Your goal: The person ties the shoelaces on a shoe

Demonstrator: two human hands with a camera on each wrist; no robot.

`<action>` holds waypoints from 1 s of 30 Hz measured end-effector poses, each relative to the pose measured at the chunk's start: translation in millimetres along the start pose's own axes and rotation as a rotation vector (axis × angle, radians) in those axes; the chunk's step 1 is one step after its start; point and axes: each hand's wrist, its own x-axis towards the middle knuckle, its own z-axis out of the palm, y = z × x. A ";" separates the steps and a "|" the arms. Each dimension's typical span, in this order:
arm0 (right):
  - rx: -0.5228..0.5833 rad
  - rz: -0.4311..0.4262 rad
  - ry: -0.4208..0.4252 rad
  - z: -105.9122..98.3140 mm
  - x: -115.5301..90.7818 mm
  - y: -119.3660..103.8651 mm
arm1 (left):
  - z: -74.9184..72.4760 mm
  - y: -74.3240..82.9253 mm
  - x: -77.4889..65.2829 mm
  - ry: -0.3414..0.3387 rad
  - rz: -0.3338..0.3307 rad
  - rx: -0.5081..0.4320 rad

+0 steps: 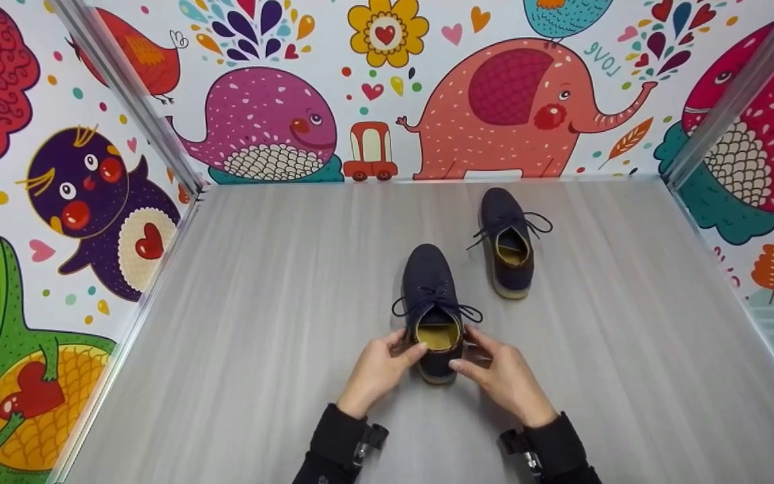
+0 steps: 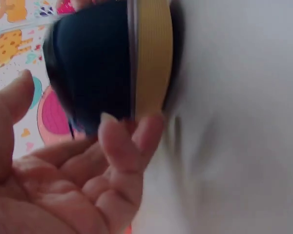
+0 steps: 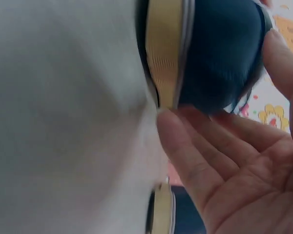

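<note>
A dark navy lace-up shoe (image 1: pixel 430 275) with a tan sole (image 2: pixel 154 53) and a yellowish lining is on the floor, toe pointing away from me. My left hand (image 1: pixel 377 368) is at the left of its heel, with fingertips by the side; in the left wrist view the thumb stands apart from the shoe. On the heel's other side is my right hand (image 1: pixel 504 376), its fingers along the shoe and the thumb by the heel's edge. Neither hand is closed round the shoe. The matching shoe (image 1: pixel 508 235) sits farther off to the right, its laces also tied in a bow.
Grey wood-patterned flooring (image 1: pixel 279 289) lies under both shoes. Printed cartoon panels surround it: a back wall (image 1: pixel 373 94) with an elephant and a whale, a left wall (image 1: pixel 37 282) and a right wall (image 1: pixel 736 222). Metal posts (image 1: pixel 132 101) stand at the corners.
</note>
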 end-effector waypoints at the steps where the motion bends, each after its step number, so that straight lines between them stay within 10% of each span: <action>1: 0.004 -0.006 0.005 3.5 -0.6 -0.4 | 3.2 0.8 -0.5 0.012 0.011 -0.015; 12: -0.110 -0.078 0.121 16.4 12.0 -0.8 | 17.8 7.6 17.9 0.072 0.064 -0.073; 30: -0.148 0.042 0.165 7.2 117.9 3.4 | 7.9 13.2 128.5 0.175 -0.005 0.014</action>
